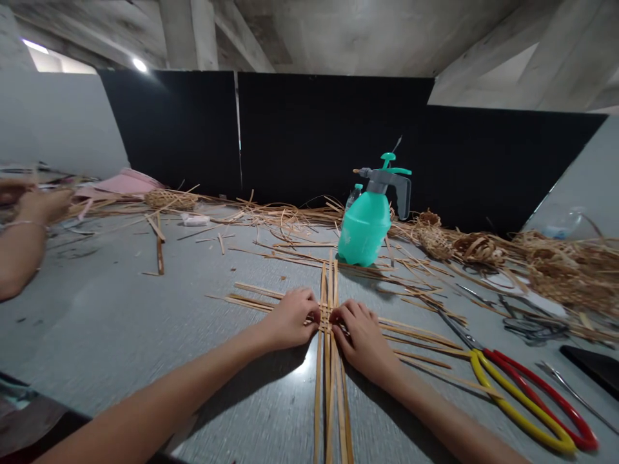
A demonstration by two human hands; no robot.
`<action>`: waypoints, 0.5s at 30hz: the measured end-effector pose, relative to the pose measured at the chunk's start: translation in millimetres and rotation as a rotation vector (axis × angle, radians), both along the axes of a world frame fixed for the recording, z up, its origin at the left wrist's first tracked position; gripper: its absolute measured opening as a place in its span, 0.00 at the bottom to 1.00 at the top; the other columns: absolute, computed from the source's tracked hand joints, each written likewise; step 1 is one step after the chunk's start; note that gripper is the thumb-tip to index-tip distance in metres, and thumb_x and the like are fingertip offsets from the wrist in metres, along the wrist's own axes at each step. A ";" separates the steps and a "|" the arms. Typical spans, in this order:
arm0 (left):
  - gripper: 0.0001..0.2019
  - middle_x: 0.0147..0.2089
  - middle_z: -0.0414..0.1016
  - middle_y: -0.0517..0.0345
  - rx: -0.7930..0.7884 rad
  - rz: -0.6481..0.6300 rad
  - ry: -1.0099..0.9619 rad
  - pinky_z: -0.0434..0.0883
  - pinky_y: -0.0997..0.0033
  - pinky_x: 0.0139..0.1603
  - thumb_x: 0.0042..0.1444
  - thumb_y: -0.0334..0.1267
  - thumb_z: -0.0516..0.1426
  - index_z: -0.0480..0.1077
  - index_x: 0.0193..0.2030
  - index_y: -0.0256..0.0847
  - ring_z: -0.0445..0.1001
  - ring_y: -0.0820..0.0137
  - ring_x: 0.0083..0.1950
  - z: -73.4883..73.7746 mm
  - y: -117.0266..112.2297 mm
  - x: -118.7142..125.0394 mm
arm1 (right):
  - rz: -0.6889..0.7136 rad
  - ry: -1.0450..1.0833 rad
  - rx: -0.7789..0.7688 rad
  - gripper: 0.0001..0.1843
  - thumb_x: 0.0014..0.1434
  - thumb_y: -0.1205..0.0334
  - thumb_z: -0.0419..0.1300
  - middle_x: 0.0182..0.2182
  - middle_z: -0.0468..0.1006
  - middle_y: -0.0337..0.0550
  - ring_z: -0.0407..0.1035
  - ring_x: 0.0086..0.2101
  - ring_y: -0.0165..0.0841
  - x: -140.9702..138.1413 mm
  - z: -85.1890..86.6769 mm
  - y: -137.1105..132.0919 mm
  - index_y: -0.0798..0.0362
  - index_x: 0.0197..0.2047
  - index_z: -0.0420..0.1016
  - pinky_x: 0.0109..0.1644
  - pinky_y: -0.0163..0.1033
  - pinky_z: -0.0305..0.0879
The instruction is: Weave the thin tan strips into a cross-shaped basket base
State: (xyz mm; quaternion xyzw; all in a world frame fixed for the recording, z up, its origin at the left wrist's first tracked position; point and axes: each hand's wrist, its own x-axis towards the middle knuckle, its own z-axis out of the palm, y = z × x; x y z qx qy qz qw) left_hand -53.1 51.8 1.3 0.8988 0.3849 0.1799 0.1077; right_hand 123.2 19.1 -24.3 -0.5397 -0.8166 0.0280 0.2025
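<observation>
Flat bamboo strips (329,374) cross each other on the grey table in front of me, woven into a small checked patch (325,317) at the middle. Loose ends run toward me, away from me and out to both sides. My left hand (294,316) pinches the patch's left edge, thumb and fingertips together on the strips. Opposite it, my right hand (360,335) has its fingers curled down onto the right edge, the thumb near the fingertips. The fingertips partly hide the edges of the weave.
A green spray bottle (365,229) stands behind the weave. Scissors (527,393) with red and yellow handles lie at right, near a dark phone-like object (592,367). Strip scraps (290,225) and woven pieces (435,238) line the back. Another person's hands (43,203) are at far left.
</observation>
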 end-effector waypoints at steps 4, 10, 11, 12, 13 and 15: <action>0.02 0.34 0.68 0.57 -0.040 -0.029 0.000 0.62 0.71 0.39 0.51 0.29 0.57 0.68 0.32 0.37 0.67 0.68 0.38 0.1 2.1 -0.6 | -0.007 -0.052 -0.054 0.08 0.59 0.67 0.49 0.38 0.70 0.46 0.60 0.41 0.40 -2.4 4.7 3.1 0.54 0.39 0.67 0.43 0.43 0.52; 0.02 0.36 0.68 0.56 -0.091 -0.083 -0.010 0.63 0.72 0.40 0.53 0.28 0.57 0.67 0.34 0.36 0.66 0.68 0.40 -2.4 7.0 -1.0 | -0.027 -0.042 -0.132 0.08 0.59 0.70 0.48 0.39 0.71 0.47 0.61 0.41 0.39 -5.9 7.5 7.2 0.55 0.37 0.67 0.41 0.42 0.51; 0.02 0.36 0.67 0.56 -0.101 -0.087 -0.015 0.63 0.72 0.40 0.53 0.28 0.57 0.67 0.34 0.36 0.66 0.68 0.40 -2.8 7.6 -1.0 | -0.031 -0.034 -0.139 0.08 0.58 0.70 0.48 0.38 0.71 0.47 0.62 0.41 0.39 -6.1 6.4 8.1 0.54 0.37 0.67 0.41 0.41 0.51; 0.02 0.36 0.67 0.56 -0.111 -0.092 -0.019 0.63 0.72 0.41 0.53 0.29 0.57 0.67 0.33 0.36 0.66 0.68 0.40 -3.1 8.0 -0.9 | -0.033 -0.025 -0.149 0.07 0.58 0.70 0.49 0.38 0.70 0.47 0.62 0.41 0.39 -6.1 5.1 8.9 0.54 0.37 0.67 0.41 0.41 0.51; 0.02 0.36 0.67 0.56 -0.118 -0.095 -0.021 0.63 0.72 0.41 0.53 0.29 0.57 0.66 0.33 0.36 0.66 0.68 0.40 -3.5 8.3 -0.7 | -0.035 -0.013 -0.158 0.07 0.57 0.70 0.49 0.38 0.70 0.47 0.62 0.41 0.38 -6.1 3.7 9.8 0.54 0.36 0.66 0.41 0.41 0.50; 0.02 0.36 0.67 0.56 -0.125 -0.099 -0.025 0.63 0.71 0.42 0.54 0.29 0.57 0.66 0.33 0.36 0.66 0.68 0.40 -4.2 8.7 -0.2 | -0.035 0.017 -0.175 0.06 0.57 0.71 0.50 0.38 0.70 0.46 0.62 0.41 0.38 -6.1 1.4 11.0 0.53 0.36 0.66 0.40 0.40 0.50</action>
